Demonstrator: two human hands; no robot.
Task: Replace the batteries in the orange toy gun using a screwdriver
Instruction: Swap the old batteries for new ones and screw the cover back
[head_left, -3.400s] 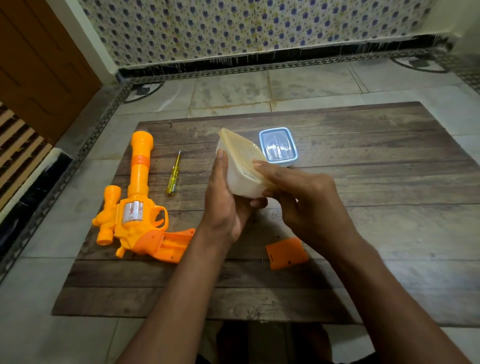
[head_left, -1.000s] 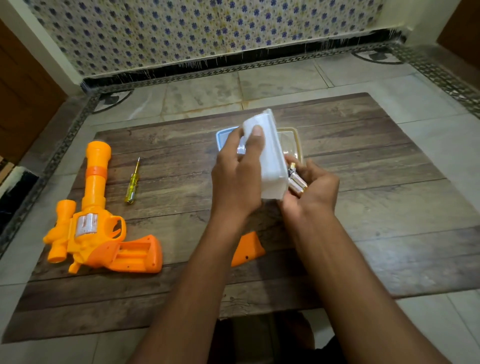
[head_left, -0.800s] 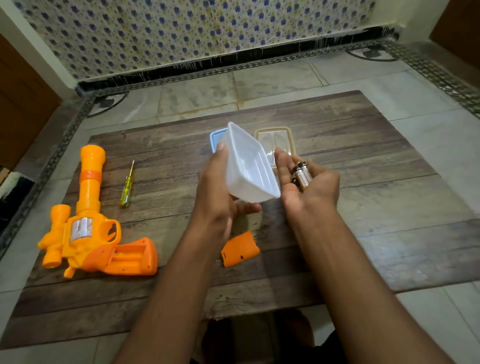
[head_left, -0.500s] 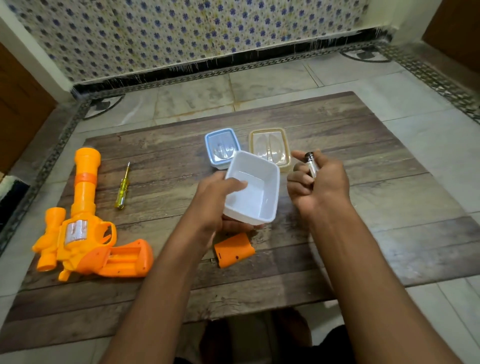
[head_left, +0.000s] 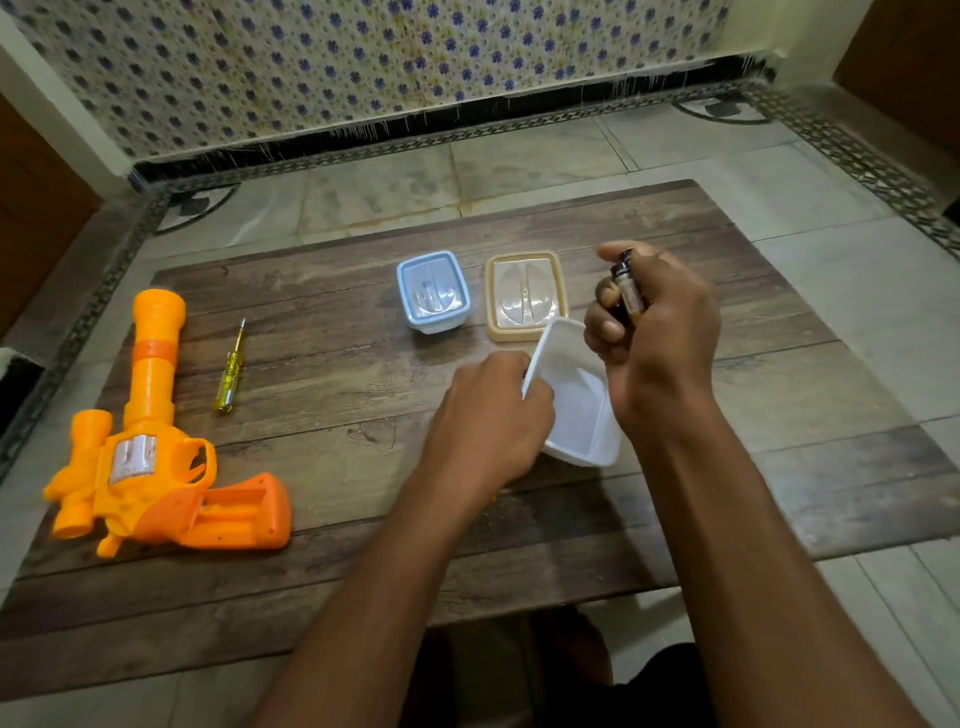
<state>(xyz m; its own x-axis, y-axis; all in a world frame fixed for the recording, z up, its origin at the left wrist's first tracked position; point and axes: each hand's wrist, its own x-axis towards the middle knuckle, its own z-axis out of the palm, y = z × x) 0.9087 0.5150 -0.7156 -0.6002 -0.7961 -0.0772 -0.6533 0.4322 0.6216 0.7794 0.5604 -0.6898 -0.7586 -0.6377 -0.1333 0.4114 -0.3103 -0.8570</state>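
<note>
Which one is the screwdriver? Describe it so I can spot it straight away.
On the wooden board, look at the left side, where the orange toy gun lies. The screwdriver lies just right of its barrel, untouched: thin, with a clear yellow handle.

A dark wood-grain surface (head_left: 337, 384) lies on a pale stone-tiled floor (head_left: 530, 156). Behind it runs a wall of blue-flowered patterned tiles (head_left: 363, 57) above a black skirting strip (head_left: 415, 124).
</note>
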